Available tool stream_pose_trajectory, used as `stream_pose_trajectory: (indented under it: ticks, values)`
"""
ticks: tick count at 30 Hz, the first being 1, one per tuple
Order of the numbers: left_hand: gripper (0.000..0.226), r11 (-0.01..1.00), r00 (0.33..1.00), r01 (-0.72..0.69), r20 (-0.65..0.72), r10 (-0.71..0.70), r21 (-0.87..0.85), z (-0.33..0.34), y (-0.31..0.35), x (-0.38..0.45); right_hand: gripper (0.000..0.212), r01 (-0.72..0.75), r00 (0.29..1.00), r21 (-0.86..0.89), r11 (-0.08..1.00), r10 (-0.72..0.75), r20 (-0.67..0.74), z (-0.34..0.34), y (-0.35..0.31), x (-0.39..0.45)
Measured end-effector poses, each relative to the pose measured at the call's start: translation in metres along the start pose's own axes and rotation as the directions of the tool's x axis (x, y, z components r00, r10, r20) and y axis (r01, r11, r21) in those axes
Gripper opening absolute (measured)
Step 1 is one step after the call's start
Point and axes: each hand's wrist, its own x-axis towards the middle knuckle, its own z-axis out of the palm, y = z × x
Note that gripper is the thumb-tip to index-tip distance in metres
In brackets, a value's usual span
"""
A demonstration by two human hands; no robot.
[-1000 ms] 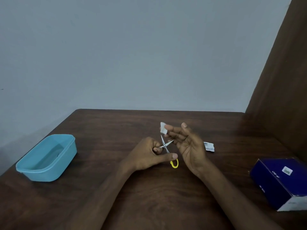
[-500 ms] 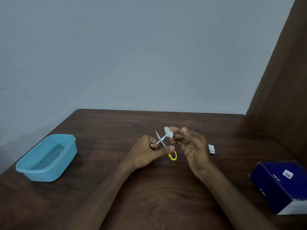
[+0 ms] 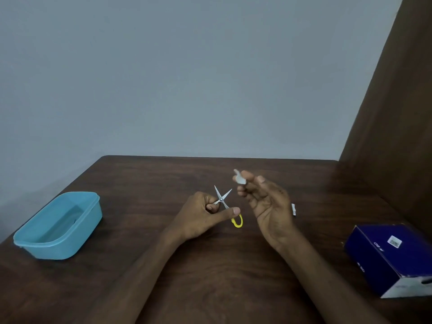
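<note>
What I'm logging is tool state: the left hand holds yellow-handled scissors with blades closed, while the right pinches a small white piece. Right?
No: the head view shows the scissors with blades spread open. The left hand does hold them; the right hand pinches the white piece.

One wide-angle camera on the person's head looks forward and down across the table [image 3: 222, 288] toward the wall [image 3: 187, 78], close in, the table's near edge out of frame
</note>
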Motion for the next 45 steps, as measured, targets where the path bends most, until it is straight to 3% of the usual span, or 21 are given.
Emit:
stream_pose_trajectory:
  ticks: [2,5,8,11,16,18,19,29,34,39,45]
  values:
    - [0.076,0.999,1.000,-0.004,-0.029,0.005,0.043,0.002,0.000,0.001,0.033,0.008,0.995,-0.009,1.000,-0.009,-0.095,-0.006,-0.002,0.004]
    - [0.070,0.959,0.974,0.002,-0.218,0.063,0.285,0.003,-0.001,0.000,0.011,-0.028,0.978,-0.199,0.979,-0.015,-0.210,-0.007,0.002,0.008]
    - [0.052,0.865,0.864,0.101,-0.474,0.169,0.492,0.003,-0.002,-0.003,0.011,-0.102,0.976,-0.241,0.965,0.050,-0.212,-0.007,0.009,0.008]
    - [0.041,0.819,0.814,0.139,-0.535,0.227,0.557,0.002,-0.003,-0.004,0.017,-0.160,0.975,-0.218,0.963,0.121,-0.184,-0.002,0.010,0.004]
    - [0.037,0.727,0.847,0.070,-0.425,0.318,0.683,0.008,-0.003,0.001,0.023,-0.239,0.961,-0.196,0.951,0.203,-0.186,0.001,0.010,0.001]
    - [0.015,0.654,0.866,-0.025,-0.311,0.392,0.756,0.010,-0.003,0.002,0.023,-0.242,0.958,-0.168,0.956,0.208,-0.198,0.001,0.009,0.002]
    - [0.015,0.639,0.871,-0.053,-0.277,0.405,0.767,0.010,-0.003,0.002,0.022,-0.238,0.957,-0.159,0.958,0.204,-0.205,0.001,0.009,0.003]
    - [0.048,0.750,0.932,-0.203,-0.111,0.345,0.630,0.008,-0.001,0.000,0.023,-0.169,0.976,-0.411,0.896,0.095,-0.193,-0.012,0.015,0.005]
    - [0.042,0.786,0.922,-0.256,-0.101,0.373,0.563,0.008,-0.002,0.001,0.022,-0.153,0.976,-0.421,0.894,0.070,-0.208,-0.013,0.015,0.006]
    - [0.041,0.736,0.915,-0.263,-0.080,0.395,0.624,0.010,-0.003,0.003,0.025,-0.151,0.970,-0.392,0.908,0.060,-0.234,-0.014,0.016,0.007]
    - [0.031,0.765,0.914,-0.311,-0.044,0.404,0.564,0.008,-0.006,0.007,0.033,-0.107,0.983,-0.402,0.910,0.036,-0.179,-0.014,0.016,0.007]
